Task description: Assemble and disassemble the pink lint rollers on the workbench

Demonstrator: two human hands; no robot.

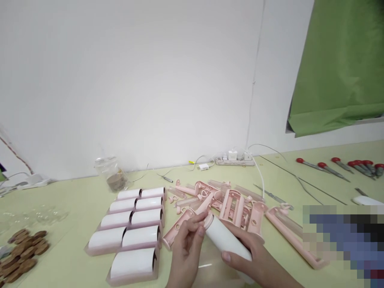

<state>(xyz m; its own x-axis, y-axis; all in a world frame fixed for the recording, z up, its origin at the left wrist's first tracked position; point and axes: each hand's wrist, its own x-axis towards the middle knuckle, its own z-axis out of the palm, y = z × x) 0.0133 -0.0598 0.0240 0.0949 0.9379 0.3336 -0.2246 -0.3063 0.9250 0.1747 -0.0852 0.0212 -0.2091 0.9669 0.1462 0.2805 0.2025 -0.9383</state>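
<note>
My right hand (255,250) wraps around a white roll (225,237), held at a slant above the table. At the roll's upper left end sits a pink round end piece (208,221). The fingertips of my left hand (186,250) pinch at this end piece, so part of it is hidden. Just beyond my hands lies a heap of pink plastic parts (234,206) with clear tubes among them. To the left, white rolls in pink holders (132,264) stand in two columns.
Brown round pieces (25,254) lie at far left, near a plastic bag (111,176). A power strip (235,161) with cables runs along the wall. Red-ended grey tools (333,170) lie at right. One long pink frame (295,236) rests near a blurred area.
</note>
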